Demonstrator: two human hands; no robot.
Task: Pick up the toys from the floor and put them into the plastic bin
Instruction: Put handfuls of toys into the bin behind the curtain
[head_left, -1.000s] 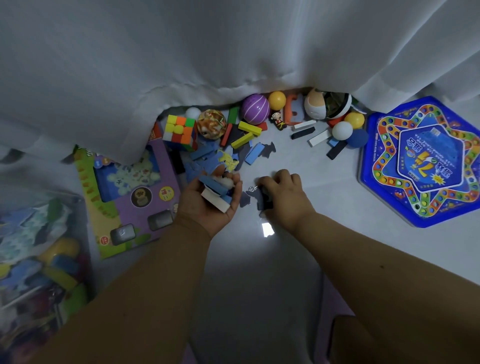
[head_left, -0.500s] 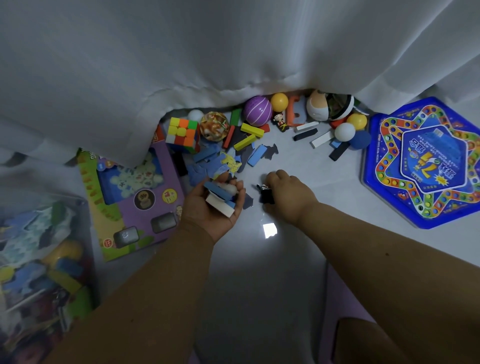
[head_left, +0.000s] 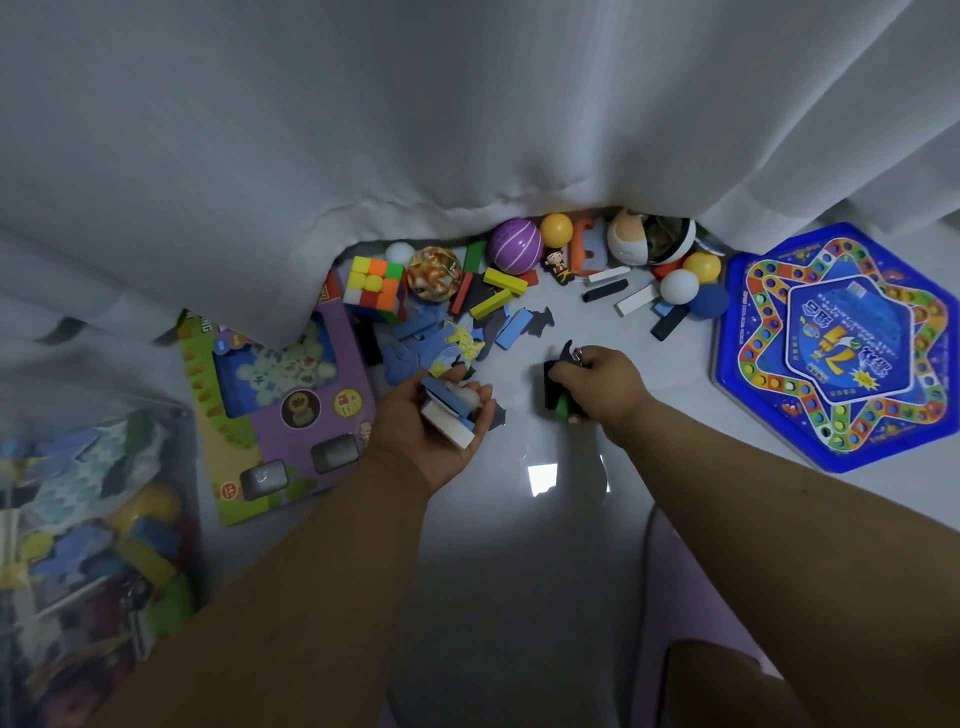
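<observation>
Two hands are busy gathering, so the picking-up step is in hand; the left hand (head_left: 434, 415) lies palm up, its fingers curled round a small stack of blocks (head_left: 448, 410) (blue and white ones, with something pale on top); the right hand (head_left: 597, 387) grips a bunch of dark pieces (head_left: 555, 387) just above the floor (head_left: 545, 519), a green bit showing beneath. Many toys lie along the curtain (head_left: 415, 130) hem: a puzzle cube (head_left: 375, 286), a purple ball (head_left: 515, 245), loose blocks. The plastic bin (head_left: 88, 545), already part full, sits at the lower left, well apart from both hands; next, I judge, both handfuls must be carried left and released over it without spilling.
</observation>
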